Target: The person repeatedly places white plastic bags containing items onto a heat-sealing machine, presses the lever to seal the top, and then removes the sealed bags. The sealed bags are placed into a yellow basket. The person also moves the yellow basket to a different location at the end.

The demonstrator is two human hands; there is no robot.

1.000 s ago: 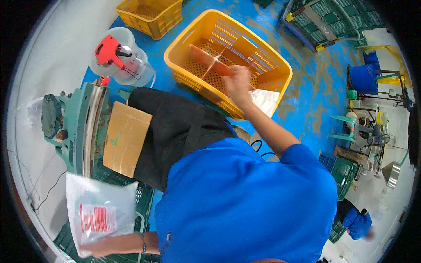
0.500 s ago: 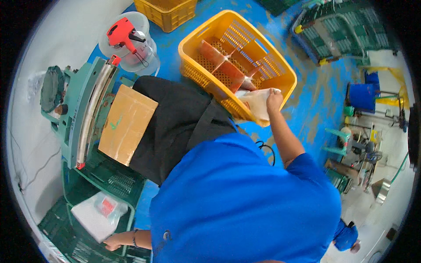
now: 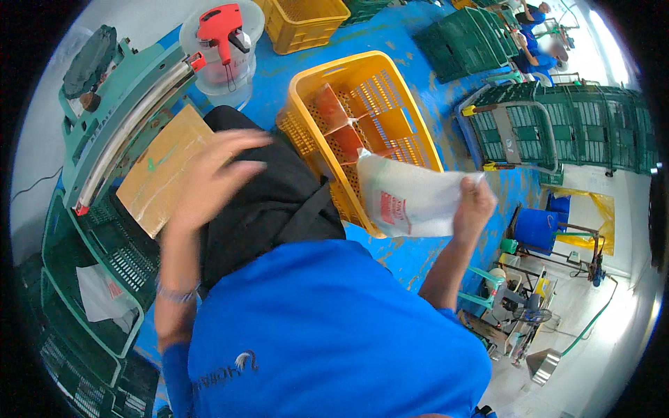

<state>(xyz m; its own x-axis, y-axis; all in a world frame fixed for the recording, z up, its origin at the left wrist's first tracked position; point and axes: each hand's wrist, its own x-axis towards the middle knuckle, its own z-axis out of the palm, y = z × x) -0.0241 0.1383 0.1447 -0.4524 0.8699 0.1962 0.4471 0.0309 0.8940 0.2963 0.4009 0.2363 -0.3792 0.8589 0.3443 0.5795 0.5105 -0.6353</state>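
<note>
My right hand [image 3: 474, 209] is closed on one end of a white plastic bag [image 3: 425, 198] with red print. The bag hangs over the near right part of a yellow slatted crate [image 3: 411, 115], its far end reaching inside. Reddish-brown dividers [image 3: 332, 104] cross inside the crate. My left hand [image 3: 216, 177], smeared by motion, is raised with fingers apart and nothing visible in it. It hovers above my black apron [image 3: 272, 209] and beside a flat cardboard piece [image 3: 164, 167] on a green machine [image 3: 122, 132] with a long metal bar, which looks like a bag sealer.
A red label gun [image 3: 219, 28] rests on a clear bucket [image 3: 230, 70]. At left, stacked green crates [image 3: 83, 251] hold another white bag [image 3: 101, 296]. A second yellow crate [image 3: 300, 31] is behind. Green crates on a trolley [image 3: 557, 129] stand right; people [image 3: 536, 52] are farther off.
My left hand has risen from the green crates at left to above the cardboard. My right hand has lifted the bag upward, mostly out of the yellow crate. The view has shifted.
</note>
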